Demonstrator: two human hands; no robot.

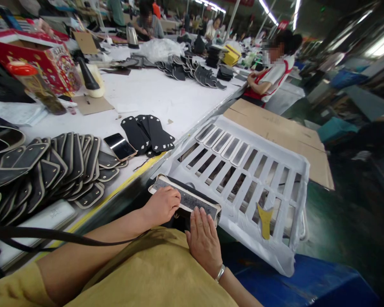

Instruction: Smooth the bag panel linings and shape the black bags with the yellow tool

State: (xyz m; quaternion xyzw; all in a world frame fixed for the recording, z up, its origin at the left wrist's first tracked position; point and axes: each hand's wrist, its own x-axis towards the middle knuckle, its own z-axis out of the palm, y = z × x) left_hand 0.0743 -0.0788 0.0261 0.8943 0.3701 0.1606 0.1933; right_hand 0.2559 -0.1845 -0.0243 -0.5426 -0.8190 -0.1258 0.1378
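While the person sat or stood at the corner of a white table [141, 96], a dark grey panel with pale edges [187, 199] was in front of the body, between the table and a white slatted rack [302, 170]. The left hand [163, 205] touched the panel near its middle with the fingers bent; whether they were grasping it, I cannot tell. The right hand [205, 241] was flat, its fingers straight and close together, and the fingertips rested on the right part of the panel without clenching. On this wrist there was a silver bracelet [220, 273]. Upon the rack lay a row of grey strips with pale borders [223, 144] and, nearer to the right hand, a yellow forked piece [265, 221]. At the left, on the table, many dark pieces with pale edging [72, 164] overlapped each other, just beside a phone [120, 146] and several black pieces with white marks [142, 133].
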